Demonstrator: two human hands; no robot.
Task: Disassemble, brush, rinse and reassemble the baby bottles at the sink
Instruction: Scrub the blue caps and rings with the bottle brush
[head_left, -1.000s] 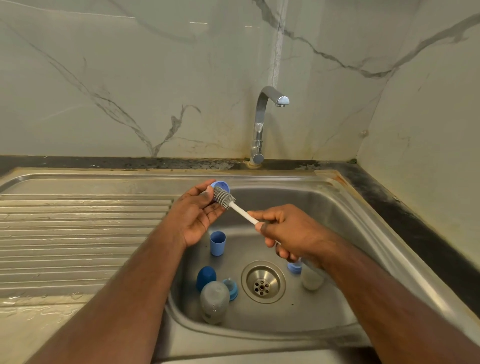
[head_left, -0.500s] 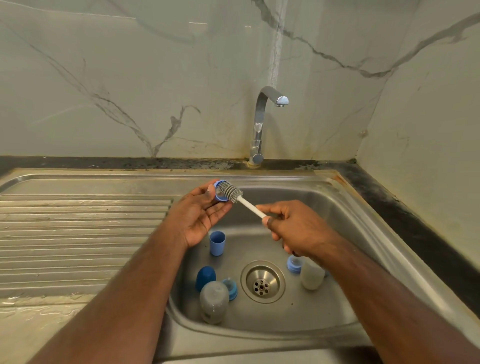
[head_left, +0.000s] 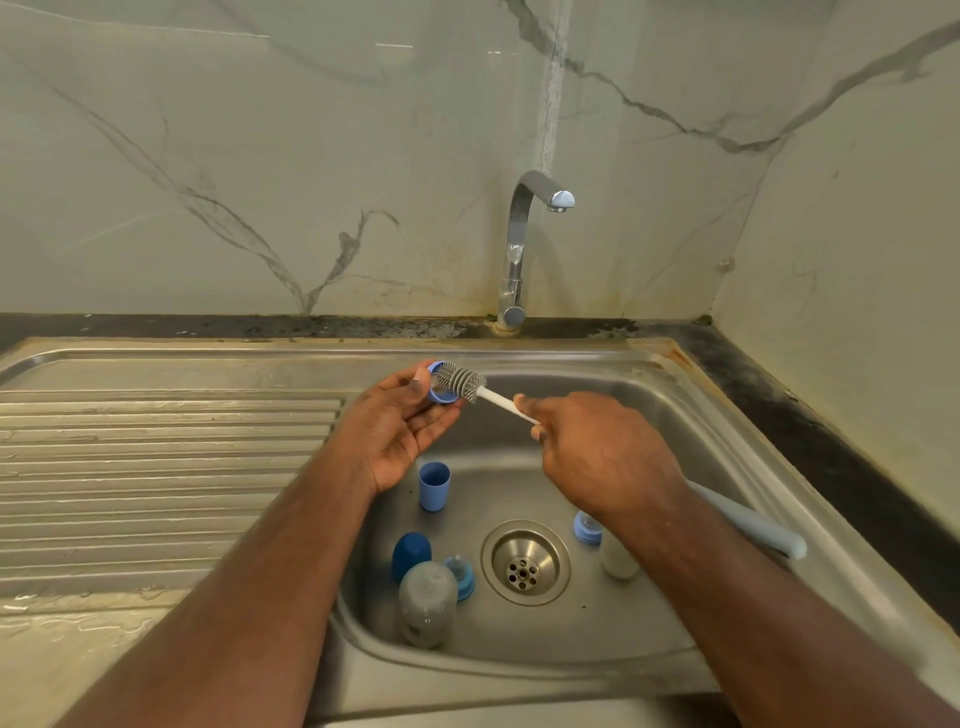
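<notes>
My left hand (head_left: 402, 428) pinches a blue bottle ring with its clear teat (head_left: 440, 387) over the back of the sink basin. My right hand (head_left: 597, 452) grips the white handle of a grey bottle brush (head_left: 462, 383); the bristle head lies against the ring, and the pale blue handle end sticks out behind my wrist. Down in the sink (head_left: 691, 415) lie a clear grey bottle (head_left: 427, 603), a dark blue cap (head_left: 411, 555), a light blue cup-shaped cap (head_left: 434, 486), a blue ring with teat (head_left: 461, 574) and a second bottle (head_left: 618, 558) with a blue ring (head_left: 587, 529) partly behind my right wrist.
The chrome tap (head_left: 519, 249) stands at the back, spout turned right, no water running. A round drain (head_left: 524, 563) sits mid-basin. A ribbed steel draining board (head_left: 156, 467) stretches left. Marble walls close the back and right.
The brush head has slid up and left across the ring in my left hand. My right hand followed it and moved up; the left hand hardly shifted.
</notes>
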